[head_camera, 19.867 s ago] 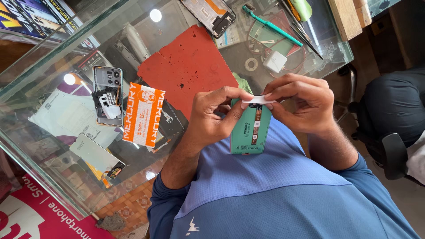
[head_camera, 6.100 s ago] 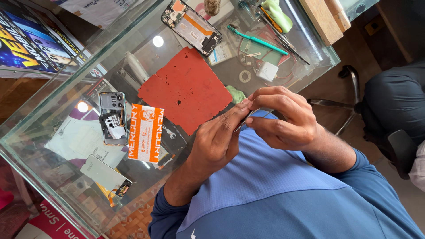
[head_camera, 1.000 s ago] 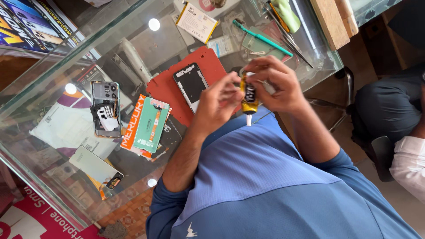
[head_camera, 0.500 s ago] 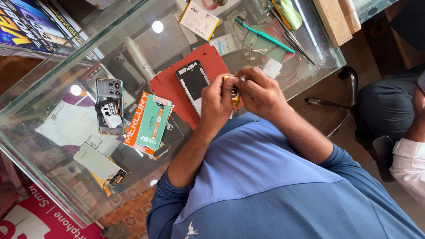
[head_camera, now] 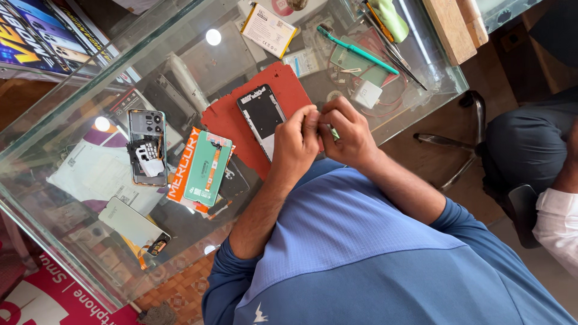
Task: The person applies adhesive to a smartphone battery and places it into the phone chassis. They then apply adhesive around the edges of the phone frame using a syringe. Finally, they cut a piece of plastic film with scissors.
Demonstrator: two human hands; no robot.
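1. We are pinching both hands together at the bench (head_camera: 72,198) edge: left hand (head_camera: 296,141) and right hand (head_camera: 346,129) closed on a small, mostly hidden item.
2. Just beyond, the phone frame (head_camera: 262,114) is lying opened on the red mat (head_camera: 289,81), reassembly seemingly unfinished.

teal screwdriver (head_camera: 355,49), opened phone (head_camera: 147,146) (back removed), wooden block (head_camera: 448,29).

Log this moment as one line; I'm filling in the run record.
hands: left hand and right hand together, pinching something small, unclear | below: phone frame on red mat | surface: glass table
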